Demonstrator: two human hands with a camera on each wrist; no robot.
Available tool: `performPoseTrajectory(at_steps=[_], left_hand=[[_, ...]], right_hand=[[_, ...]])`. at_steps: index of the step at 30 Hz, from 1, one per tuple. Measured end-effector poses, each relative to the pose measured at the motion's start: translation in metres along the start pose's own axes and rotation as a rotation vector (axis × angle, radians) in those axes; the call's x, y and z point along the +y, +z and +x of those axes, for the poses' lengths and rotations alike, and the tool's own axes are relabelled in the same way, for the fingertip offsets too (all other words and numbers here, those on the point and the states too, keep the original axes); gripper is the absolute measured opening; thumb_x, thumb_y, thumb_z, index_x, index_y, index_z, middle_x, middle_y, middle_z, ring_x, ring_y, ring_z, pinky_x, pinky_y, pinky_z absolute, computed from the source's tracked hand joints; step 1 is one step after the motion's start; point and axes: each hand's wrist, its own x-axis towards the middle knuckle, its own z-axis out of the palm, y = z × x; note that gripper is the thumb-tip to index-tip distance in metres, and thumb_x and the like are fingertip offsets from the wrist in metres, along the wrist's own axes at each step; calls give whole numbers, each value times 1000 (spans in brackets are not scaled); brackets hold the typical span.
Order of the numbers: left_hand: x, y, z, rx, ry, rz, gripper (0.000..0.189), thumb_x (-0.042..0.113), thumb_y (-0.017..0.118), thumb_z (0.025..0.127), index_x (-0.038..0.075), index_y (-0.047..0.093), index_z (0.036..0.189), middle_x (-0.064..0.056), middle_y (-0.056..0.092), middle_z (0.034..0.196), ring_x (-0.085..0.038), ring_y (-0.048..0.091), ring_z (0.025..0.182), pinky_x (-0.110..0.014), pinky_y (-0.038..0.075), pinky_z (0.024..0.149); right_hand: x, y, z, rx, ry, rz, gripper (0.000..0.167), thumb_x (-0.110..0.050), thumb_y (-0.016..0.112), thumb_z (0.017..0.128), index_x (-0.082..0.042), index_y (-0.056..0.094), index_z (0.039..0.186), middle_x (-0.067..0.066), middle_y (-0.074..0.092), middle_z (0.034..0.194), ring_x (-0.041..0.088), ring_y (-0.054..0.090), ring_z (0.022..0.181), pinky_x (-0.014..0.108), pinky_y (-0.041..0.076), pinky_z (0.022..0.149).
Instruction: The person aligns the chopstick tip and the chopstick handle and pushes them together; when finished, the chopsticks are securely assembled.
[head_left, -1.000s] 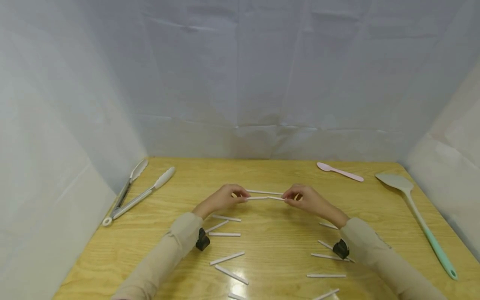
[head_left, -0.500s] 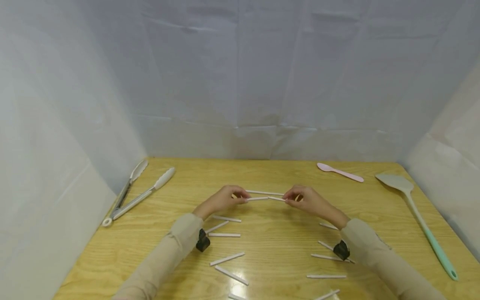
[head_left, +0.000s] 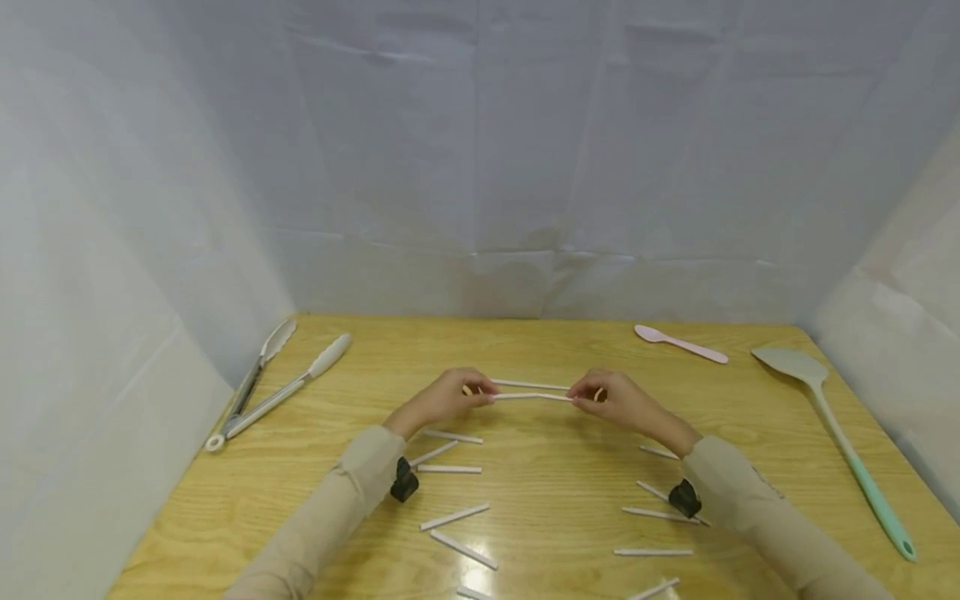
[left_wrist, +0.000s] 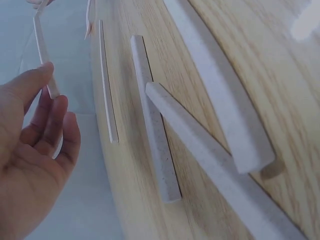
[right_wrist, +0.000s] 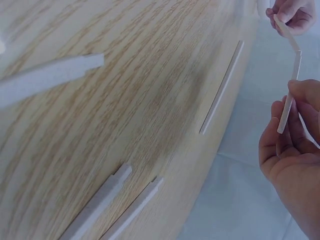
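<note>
In the head view my left hand (head_left: 453, 392) pinches a thin white stick (head_left: 516, 396) between thumb and fingers. Opposite it, my right hand (head_left: 611, 397) pinches a second white stick (head_left: 555, 397) the same way. The inner ends of the two sticks meet end to end midway between the hands, at a slight angle; both wrist views show this bend. Whether the ends interlock I cannot tell. Just beyond them another white stick (head_left: 529, 384) lies on the table. Both held sticks are raised above the tabletop.
Several loose white sticks (head_left: 454, 517) lie under and in front of the left arm, and more sticks (head_left: 652, 552) lie on the right, some with notched ends (right_wrist: 95, 61). Metal tongs (head_left: 262, 392) rest at left; a pink spoon (head_left: 678, 342) and a spatula (head_left: 832, 417) at right.
The right hand has shifted very slightly to the right with its stick. The left hand and the things on the table look the same.
</note>
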Motion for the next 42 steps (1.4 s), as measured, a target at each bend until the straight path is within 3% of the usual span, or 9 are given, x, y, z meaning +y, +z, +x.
performPoseTrajectory(at_steps=[6,10,14,23,30,32,38,42], left_hand=[[3,-2,-1,-4,-8,-12,19,13,62,93,1,69,106,-9,65,103,-19,59,94,-29,50,84],[3,-2,-2,6,22,-6,18,12,61,93,0,69,106,-11,65,102,-20,59,93,-30,52,83],[5,0,-1,20,-8,-24,21,13,61,93,0,68,108,-12,67,104,-21,61,94,-31,52,83],[9,4,1,18,-32,-48,26,16,58,96,3,65,117,-12,66,113,-21,62,101,-32,50,88],[18,9,4,-14,-23,-143,31,14,55,97,0,61,124,-21,66,108,-34,60,82,-24,49,65],[22,11,4,-8,-9,-159,30,13,55,97,-2,61,122,-22,66,106,-34,60,81,-22,49,64],[31,15,6,75,86,-95,24,10,58,95,-4,65,114,-16,66,103,-24,64,93,-23,53,80],[34,15,5,128,158,-49,22,8,59,94,-4,66,111,-14,66,97,-22,65,88,-25,53,81]], right_hand=[[0,0,1,14,27,-26,11,-6,65,90,-1,71,98,6,68,89,11,58,77,26,50,66],[-2,1,1,20,46,-25,12,-5,63,90,-2,71,99,10,69,95,17,62,82,30,53,71],[-4,2,1,28,36,-14,15,-5,62,91,-1,70,103,12,68,98,23,64,88,33,54,75],[-4,4,0,110,-37,-3,14,-3,65,89,0,71,101,5,65,88,12,60,77,25,53,68],[-7,6,-2,149,-66,15,12,-3,67,87,-1,72,98,3,63,85,9,59,76,24,52,66],[-8,7,-2,164,-90,20,12,-3,68,86,-2,72,97,3,63,85,8,58,75,24,52,65],[-12,11,-1,234,-154,18,10,-1,69,85,-1,72,94,3,63,84,6,57,72,22,50,61],[-14,12,0,277,-199,26,9,1,69,84,0,72,93,3,62,82,8,57,70,22,49,60]])
